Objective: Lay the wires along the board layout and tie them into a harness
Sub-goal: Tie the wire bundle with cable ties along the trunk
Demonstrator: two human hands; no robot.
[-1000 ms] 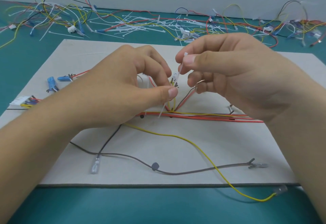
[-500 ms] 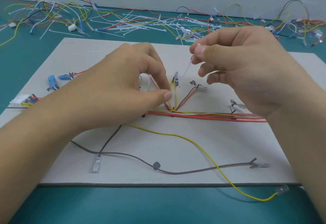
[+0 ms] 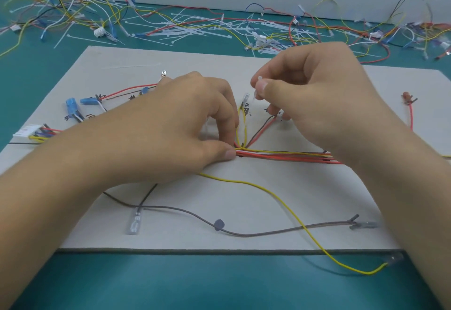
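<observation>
The left hand [image 3: 185, 124] is pinching the red-and-yellow wire bundle [image 3: 280, 156] at its branch point on the board [image 3: 256, 202]. The right hand [image 3: 317, 99], near but apart, is pinching a white cable tie [image 3: 254, 96] just above. Likely risk: if the left pinch is slipping during tightening, wires could be shifting off the layout and cinching crooked.

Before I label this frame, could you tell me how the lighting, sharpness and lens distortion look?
Head view: light is soft and even, with no glare; the yellow wire casts a faint shadow on the teal table; the board's edges show little bowing; the cable tie pinched by the right hand looks soft.
</observation>
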